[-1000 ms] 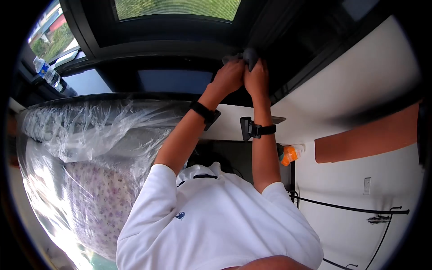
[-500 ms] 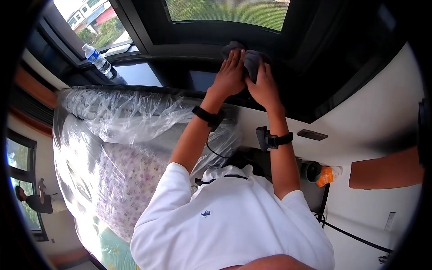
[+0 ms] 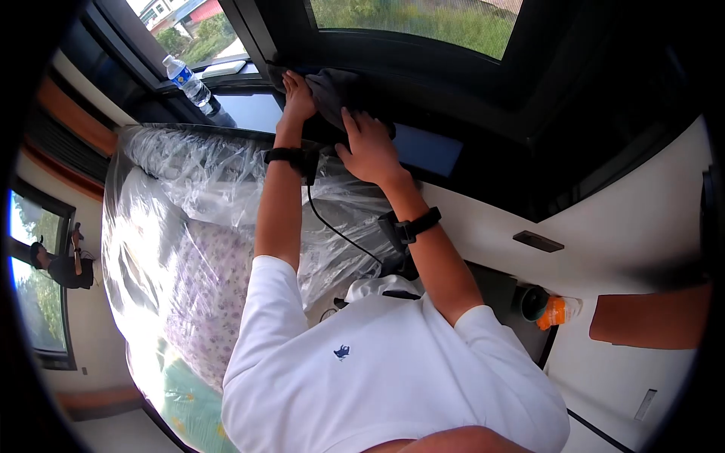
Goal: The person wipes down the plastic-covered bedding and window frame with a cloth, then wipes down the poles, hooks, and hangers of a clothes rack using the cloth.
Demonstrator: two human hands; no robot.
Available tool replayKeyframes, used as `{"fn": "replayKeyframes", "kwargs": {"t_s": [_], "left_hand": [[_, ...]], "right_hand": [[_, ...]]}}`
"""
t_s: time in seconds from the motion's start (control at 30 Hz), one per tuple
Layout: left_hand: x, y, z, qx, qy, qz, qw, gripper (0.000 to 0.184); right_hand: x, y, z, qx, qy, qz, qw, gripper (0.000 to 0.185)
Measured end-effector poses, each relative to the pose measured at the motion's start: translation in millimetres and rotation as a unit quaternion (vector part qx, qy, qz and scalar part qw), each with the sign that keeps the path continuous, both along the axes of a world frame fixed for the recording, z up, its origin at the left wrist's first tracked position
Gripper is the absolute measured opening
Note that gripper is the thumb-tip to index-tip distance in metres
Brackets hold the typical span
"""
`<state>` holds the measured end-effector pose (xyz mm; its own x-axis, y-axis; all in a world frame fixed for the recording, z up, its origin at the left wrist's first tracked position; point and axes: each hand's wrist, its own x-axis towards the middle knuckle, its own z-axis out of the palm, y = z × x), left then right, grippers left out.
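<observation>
Crumpled dark-grey cloth [image 3: 330, 94] has shifted left along glossy black windowsill [image 3: 429, 148], onto a different stretch; I see right hand [image 3: 371, 149] touching it, thumb apart; left hand [image 3: 299, 100] on it, grip I can't tell.

Daylight fills the dark-framed windows [image 3: 419, 24] and gleams on a plastic-covered bed [image 3: 143, 245], with a pale wall [image 3: 612, 377] at right.

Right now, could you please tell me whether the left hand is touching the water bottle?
Apart: the head view shows a bright stretch of sill between the left hand and the water bottle.
</observation>
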<state>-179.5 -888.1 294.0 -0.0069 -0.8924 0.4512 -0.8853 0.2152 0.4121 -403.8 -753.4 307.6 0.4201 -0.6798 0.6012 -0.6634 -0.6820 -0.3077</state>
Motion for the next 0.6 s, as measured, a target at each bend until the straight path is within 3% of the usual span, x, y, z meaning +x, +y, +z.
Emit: {"fn": "replayKeyframes", "kwargs": {"t_s": [0.07,0.13,0.2,0.27,0.33,0.4,0.5,0.6], "left_hand": [[-3,-8,-8,0.035,0.033,0.023,0.999,0.11],[-30,-15,-14,-0.074,-0.032,-0.097,0.992,0.105],[-104,44,31,-0.035,0.059,-0.211,0.975,0.083],[-156,71,46,0.053,0.049,-0.248,0.966,0.074],[-183,66,29,0.021,0.072,-0.241,0.968,0.073],[-186,61,24,-0.013,0.094,-0.237,0.967,0.073],[-165,56,31,-0.042,0.246,-0.199,0.948,0.074],[-118,37,33,-0.02,0.235,-0.119,0.965,0.079]], "right_hand": [[-6,2,-6,-0.063,0.003,-0.009,0.998,0.075],[-18,8,-9,-0.086,0.004,-0.029,0.996,0.064],[-41,27,10,-0.03,0.012,-0.015,0.999,0.058],[-62,38,15,0.022,0.024,0.006,0.999,0.052],[-77,42,14,0.003,0.011,-0.033,0.999,0.045],[-88,40,15,-0.002,0.011,-0.035,0.999,0.051],[-94,39,17,-0.031,0.034,-0.105,0.993,0.061],[-86,27,12,0.026,0.127,-0.143,0.981,0.075]]}}
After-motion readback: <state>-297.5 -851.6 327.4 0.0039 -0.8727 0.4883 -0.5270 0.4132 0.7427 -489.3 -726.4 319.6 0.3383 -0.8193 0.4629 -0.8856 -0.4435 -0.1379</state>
